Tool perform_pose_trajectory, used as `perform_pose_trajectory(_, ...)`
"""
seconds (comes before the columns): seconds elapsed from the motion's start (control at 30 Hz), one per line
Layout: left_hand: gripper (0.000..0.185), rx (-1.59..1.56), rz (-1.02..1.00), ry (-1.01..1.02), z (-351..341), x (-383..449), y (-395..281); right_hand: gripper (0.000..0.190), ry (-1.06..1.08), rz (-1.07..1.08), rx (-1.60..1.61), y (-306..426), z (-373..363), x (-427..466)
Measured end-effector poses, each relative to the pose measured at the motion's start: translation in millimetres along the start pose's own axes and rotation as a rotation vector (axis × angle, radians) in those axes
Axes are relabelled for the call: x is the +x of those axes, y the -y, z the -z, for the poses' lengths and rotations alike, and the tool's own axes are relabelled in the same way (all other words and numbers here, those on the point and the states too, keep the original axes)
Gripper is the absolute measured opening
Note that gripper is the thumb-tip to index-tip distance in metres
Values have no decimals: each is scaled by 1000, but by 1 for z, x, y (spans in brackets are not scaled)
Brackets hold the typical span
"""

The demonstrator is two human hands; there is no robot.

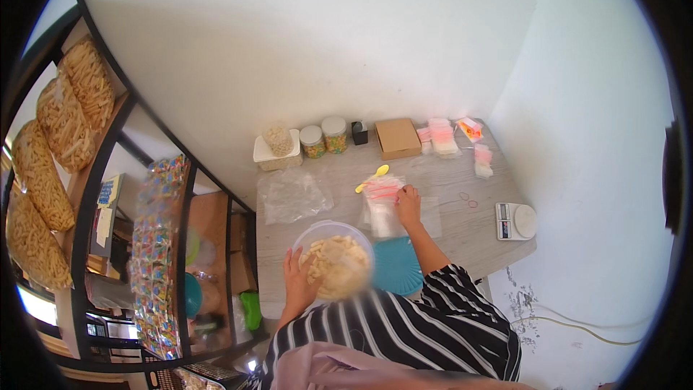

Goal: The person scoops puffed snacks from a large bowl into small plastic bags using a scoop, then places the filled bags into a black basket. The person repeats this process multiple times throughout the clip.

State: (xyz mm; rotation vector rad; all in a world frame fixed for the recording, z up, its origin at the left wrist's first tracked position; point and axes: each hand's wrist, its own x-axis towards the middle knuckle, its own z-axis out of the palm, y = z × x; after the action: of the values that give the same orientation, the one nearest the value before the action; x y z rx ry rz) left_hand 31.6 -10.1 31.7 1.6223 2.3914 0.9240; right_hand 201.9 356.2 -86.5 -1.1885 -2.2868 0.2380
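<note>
My left hand [300, 284] straddles the left rim of a round translucent plastic tub [331, 226], fingers spread and the thumb over the inside. Pale stick-shaped snack pieces [335, 265] lie in the tub; a blurred patch covers some of them. My right hand [410, 206] has its fingers curled on the upper right edge of a stack of clear zip bags [384, 216] with red seal strips. The fingertips are partly hidden. A yellow plastic spoon [380, 171] lies at the stack's top edge. Between the tub and my right forearm is a ribbed blue plastic lid or plate [398, 265].
A crumpled clear bag [295, 195] lies left. Lidded jars [334, 135], a white-lidded box [277, 151], a cardboard box [398, 138] and more zip bags [444, 135] line the back. A kitchen scale [515, 221] stands at right, a black-framed shelf [187, 238] at left.
</note>
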Motion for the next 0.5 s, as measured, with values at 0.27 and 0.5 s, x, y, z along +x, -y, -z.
perform_pose_trajectory(0.27, 60, -45, -1, -34, -2, 2, 2, 12, 34, -23, 242, -1, 50, 0)
perform_pose_trajectory(0.5, 58, -56, -28, -12, -2, 6, 13, 10, 273, -234, 191, -35, 68, -9)
